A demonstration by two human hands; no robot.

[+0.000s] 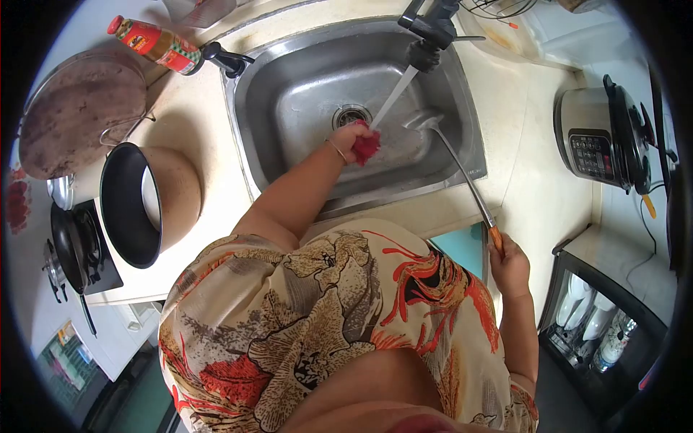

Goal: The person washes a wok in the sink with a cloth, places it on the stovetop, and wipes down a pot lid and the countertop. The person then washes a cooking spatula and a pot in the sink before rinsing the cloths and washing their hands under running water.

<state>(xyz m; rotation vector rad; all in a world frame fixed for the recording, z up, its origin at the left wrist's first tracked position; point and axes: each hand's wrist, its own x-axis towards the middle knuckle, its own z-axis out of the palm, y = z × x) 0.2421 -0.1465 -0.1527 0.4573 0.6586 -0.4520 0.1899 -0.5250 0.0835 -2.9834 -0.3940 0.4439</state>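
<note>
My left hand [349, 141] is closed around a red scrubbing cloth [367, 146] in the sink [289, 108], near the drain [351, 116]. A stream of water [394, 99] runs from the black faucet [427, 43] down onto the cloth. Wrapped round the wooden handle of a long metal ladle [462, 166], my right hand [510, 265] is at the counter's front right. The ladle slants over the sink's front rim, and its head lies inside the basin, right of the water stream.
A large pot [177, 195] lies on its side on the left counter, near a round brown board [83, 115]. A sauce bottle [155, 45] stands behind. At right are an electric pressure cooker [595, 137] and a glass-fronted cabinet [603, 325]. A black pan [68, 245] sits far left.
</note>
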